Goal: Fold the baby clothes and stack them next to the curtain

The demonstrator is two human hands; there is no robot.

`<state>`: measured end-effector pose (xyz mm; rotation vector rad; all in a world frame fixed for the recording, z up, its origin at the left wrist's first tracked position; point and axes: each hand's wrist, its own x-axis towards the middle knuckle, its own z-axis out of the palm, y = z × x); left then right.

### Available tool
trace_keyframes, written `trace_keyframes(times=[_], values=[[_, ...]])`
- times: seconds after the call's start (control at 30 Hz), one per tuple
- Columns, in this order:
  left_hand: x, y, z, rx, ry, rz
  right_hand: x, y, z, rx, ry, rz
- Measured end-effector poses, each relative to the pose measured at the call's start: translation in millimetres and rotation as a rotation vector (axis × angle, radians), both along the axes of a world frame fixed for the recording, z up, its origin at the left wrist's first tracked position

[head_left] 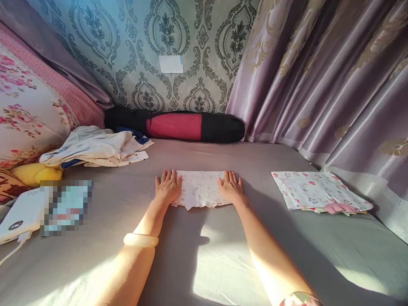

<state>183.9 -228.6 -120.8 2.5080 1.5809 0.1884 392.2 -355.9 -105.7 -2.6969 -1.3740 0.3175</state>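
A folded white cloth (200,189) with a faint print lies flat on the grey bed sheet (178,259), its near edge uneven. My left hand (168,187) rests palm down on the cloth's left end, fingers stretched toward the wall. On the right end lies my right hand (231,187), also flat with its fingers extended. Neither hand grips anything. A pale bangle (140,240) circles my left forearm. Off to the right sits a folded stack of white fabric (318,191) with red and pink prints, apart from my hands.
A loose pile of clothes (98,144) lies at the back left. Along the wall stretches a black and red cylindrical bag (174,126). A white power bank (25,212) with a cable and a blurred-out item (68,208) are at left. Curtains (318,76) hang at right.
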Motion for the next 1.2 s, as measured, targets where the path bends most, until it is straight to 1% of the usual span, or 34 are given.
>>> trace_keyframes(times=[0.13,0.27,0.33,0.4,0.47,0.53,0.6,0.7,0.83,0.9,0.97,1.07,1.2], values=[[-0.4,-0.1,1.0,0.033,-0.017,-0.002,-0.4,-0.1,2.0,0.003,-0.016,-0.004],[0.5,-3.0,5.2,0.164,-0.066,-0.021,-5.2,1.4,6.5,0.072,-0.099,0.048],[3.1,-6.8,7.7,0.247,-0.1,-0.08,-9.8,2.8,8.5,0.121,-0.119,0.104],[7.3,-12.0,9.1,0.285,-0.112,-0.167,-14.7,4.2,9.0,0.146,-0.114,0.167],[12.4,-17.1,8.5,0.265,-0.097,-0.233,-18.5,5.2,7.7,0.142,-0.087,0.201],[16.7,-20.6,5.9,0.216,-0.065,-0.262,-20.7,5.6,5.2,0.118,-0.059,0.199],[19.2,-21.7,2.7,0.175,-0.034,-0.268,-21.3,5.8,2.7,0.095,-0.045,0.183],[19.6,-20.7,-0.1,0.155,-0.023,-0.268,-21.0,6.4,0.1,0.081,-0.047,0.174],[17.4,-20.2,1.5,0.165,-0.099,-0.273,-20.0,7.4,-1.5,0.076,-0.06,0.179],[15.4,-20.7,3.9,0.172,-0.174,-0.253,-19.3,7.6,-1.8,0.069,-0.058,0.177],[12.3,-21.3,6.6,0.181,-0.251,-0.201,-19.2,7.6,-0.7,0.062,-0.051,0.171],[5.2,-21.6,9.8,0.217,-0.333,-0.08,-23.5,9.1,4.5,0.057,-0.055,0.165],[-5.8,-20.2,10.1,0.232,-0.39,0.061,-42.6,17.6,13.2,0.107,-0.058,0.205]])
